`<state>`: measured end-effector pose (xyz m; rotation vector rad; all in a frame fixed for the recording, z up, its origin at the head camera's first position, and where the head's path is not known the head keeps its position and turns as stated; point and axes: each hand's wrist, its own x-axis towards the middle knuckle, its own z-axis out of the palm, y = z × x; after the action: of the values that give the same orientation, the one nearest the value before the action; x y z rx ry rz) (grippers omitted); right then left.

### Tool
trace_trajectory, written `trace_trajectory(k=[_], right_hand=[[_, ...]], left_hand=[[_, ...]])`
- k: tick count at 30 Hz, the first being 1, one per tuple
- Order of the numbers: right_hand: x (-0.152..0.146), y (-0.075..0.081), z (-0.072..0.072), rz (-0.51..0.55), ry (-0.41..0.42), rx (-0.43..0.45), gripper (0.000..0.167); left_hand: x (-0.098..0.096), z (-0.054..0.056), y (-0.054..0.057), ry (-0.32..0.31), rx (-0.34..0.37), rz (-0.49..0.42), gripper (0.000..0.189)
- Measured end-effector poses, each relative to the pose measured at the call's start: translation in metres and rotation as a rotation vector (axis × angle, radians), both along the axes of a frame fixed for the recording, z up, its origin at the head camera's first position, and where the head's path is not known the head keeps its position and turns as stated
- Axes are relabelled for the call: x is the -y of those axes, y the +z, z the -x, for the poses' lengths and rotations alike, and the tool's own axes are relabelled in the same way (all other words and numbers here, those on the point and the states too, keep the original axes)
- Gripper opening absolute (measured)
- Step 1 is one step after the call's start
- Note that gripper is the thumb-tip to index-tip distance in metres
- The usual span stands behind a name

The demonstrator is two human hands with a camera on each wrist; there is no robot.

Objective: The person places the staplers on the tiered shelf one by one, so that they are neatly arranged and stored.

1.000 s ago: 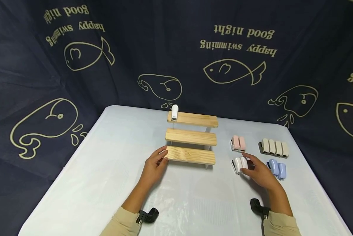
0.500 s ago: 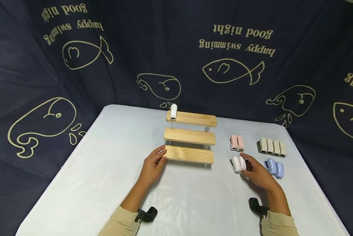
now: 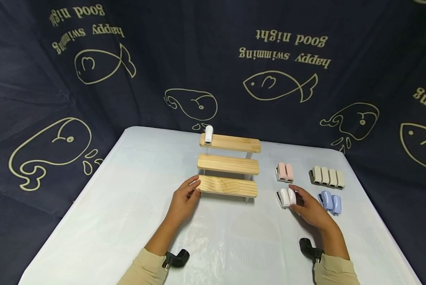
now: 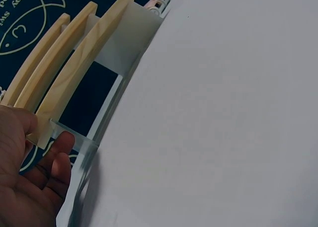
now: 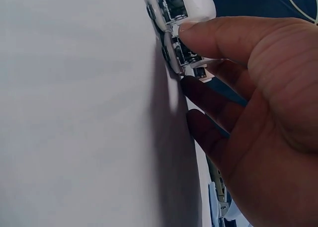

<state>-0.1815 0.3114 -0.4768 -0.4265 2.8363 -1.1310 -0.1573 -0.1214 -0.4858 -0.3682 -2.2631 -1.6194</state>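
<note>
A three-tier wooden shelf (image 3: 228, 186) on clear supports stands mid-table, a white mini stapler (image 3: 208, 135) on the left of its top tier. My left hand (image 3: 184, 202) holds the left end of the lowest tier. In the left wrist view, the shelf end (image 4: 47, 122) lies by the thumb and curled fingers. My right hand (image 3: 310, 208) pinches the right one of two white mini staplers, the stapler (image 3: 291, 195), between thumb and fingers. The left stapler (image 3: 284, 197) stands right beside it on the table. In the right wrist view the thumb (image 5: 213, 38) covers part of the held stapler.
Behind the white pair sit two pink staplers (image 3: 285, 172). Farther right are a row of several beige staplers (image 3: 328, 177) and two blue staplers (image 3: 331, 202), the blue ones close beside the right hand. A dark fish-print curtain (image 3: 213, 59) hangs behind the white table (image 3: 138, 221).
</note>
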Motion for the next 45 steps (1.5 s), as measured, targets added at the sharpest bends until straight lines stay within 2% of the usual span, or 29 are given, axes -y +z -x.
trace_trajectory(k=[1, 2, 16, 27, 32, 39, 45], right_hand=[[0.0, 0.0, 0.0, -0.001, -0.001, -0.001, 0.066], [0.0, 0.0, 0.0, 0.0, -0.001, -0.002, 0.066], [0.001, -0.001, 0.002, 0.021, -0.059, -0.043, 0.066], [0.002, 0.007, 0.002, 0.159, -0.096, -0.099, 0.062], [0.005, 0.009, 0.002, 0.232, -0.074, -0.134, 0.063], [0.012, 0.013, -0.001, 0.229, -0.077, -0.18, 0.062], [0.021, 0.016, -0.003, 0.238, -0.02, -0.197, 0.063]], left_hand=[[0.0, 0.0, 0.0, 0.001, 0.006, 0.003, 0.031], [0.001, 0.003, -0.005, -0.002, 0.002, 0.005, 0.031], [0.0, 0.003, -0.002, -0.004, -0.003, 0.006, 0.032], [0.0, 0.004, -0.004, -0.004, -0.008, 0.008, 0.032], [0.0, 0.003, -0.005, 0.01, 0.003, 0.009, 0.031], [-0.004, 0.002, -0.005, 0.028, -0.003, -0.004, 0.03], [-0.001, 0.002, -0.004, 0.014, 0.031, 0.012, 0.031]])
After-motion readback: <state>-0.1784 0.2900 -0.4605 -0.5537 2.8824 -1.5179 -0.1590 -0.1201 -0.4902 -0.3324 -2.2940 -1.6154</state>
